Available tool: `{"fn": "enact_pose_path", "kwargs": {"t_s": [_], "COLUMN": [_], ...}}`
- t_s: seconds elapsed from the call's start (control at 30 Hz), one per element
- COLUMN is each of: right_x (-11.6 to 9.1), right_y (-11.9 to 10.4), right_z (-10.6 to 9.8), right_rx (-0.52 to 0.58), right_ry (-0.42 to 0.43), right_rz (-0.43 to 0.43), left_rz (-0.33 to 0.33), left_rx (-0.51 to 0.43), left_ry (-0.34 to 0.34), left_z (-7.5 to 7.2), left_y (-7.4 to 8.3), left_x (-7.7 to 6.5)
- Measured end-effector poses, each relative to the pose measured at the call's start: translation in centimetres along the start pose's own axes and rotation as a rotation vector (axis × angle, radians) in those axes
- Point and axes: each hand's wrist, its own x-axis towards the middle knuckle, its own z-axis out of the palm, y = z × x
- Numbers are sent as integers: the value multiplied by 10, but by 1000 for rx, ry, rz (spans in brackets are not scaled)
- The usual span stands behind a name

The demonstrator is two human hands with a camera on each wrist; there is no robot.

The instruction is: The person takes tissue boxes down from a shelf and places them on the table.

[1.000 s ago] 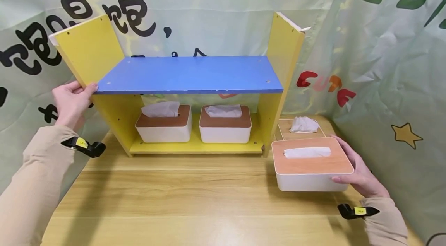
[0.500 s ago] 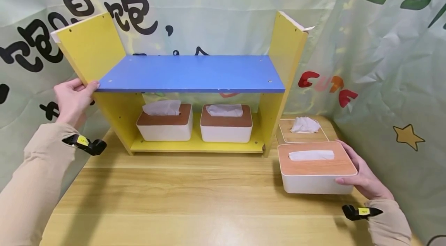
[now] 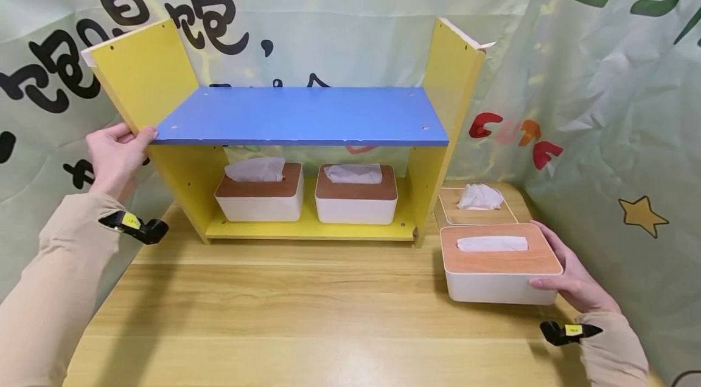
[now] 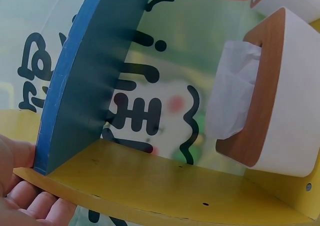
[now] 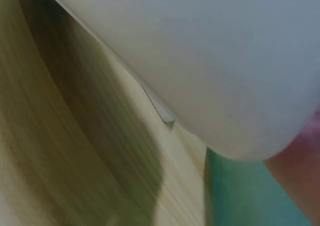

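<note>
My left hand grips the front edge of the left yellow side panel of a small shelf unit, thumb by the corner of its blue board. My right hand holds a white tissue box with a wood-look lid by its right side. In the right wrist view this box appears slightly above the table, its shadow beneath. On the yellow bottom board, two similar boxes sit side by side: the left tissue box and the right tissue box, tissues sticking out of both.
Behind the held box, another tissue box with a light lid stands on the wooden table, partly covered from view. A printed fabric backdrop hangs behind and along the right side. The shelf's right panel stands between the two areas.
My right hand has carried the tissue box slightly to the right, showing more of the box behind it, then almost stopped. My left hand keeps its grip on the shelf.
</note>
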Motion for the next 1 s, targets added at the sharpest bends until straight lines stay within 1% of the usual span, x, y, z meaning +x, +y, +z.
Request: {"fn": "enact_pose_path", "kwargs": {"t_s": [0.07, 0.13, 0.3, 0.4, 0.53, 0.7, 0.87, 1.0], "right_x": [1, 2, 5, 8, 11, 9, 5, 0], "right_y": [-2, -7, -22, -29, -32, -30, -25, -20], "right_z": [-2, -4, -11, -14, -18, -23, -29, -33], "right_rx": [-32, -91, -224, -255, -303, -343, -313, -298], "right_ry": [-19, -47, -141, -180, -213, -243, -259, -260], "right_rz": [18, 46, 106, 116, 105, 107, 147, 149], "left_rz": [-4, -10, -16, -11, -3, -11, -13, -14], "left_rx": [0, -5, -19, -23, -22, -20, -22, -30], "left_ry": [4, 4, 10, 18, 10, -1, -4, -8], "left_z": [0, 0, -1, -2, -3, -2, 0, 1], "left_y": [0, 1, 1, 2, 3, 2, 2, 2], "left_x": [0, 0, -1, -2, -2, -3, -2, -1]}}
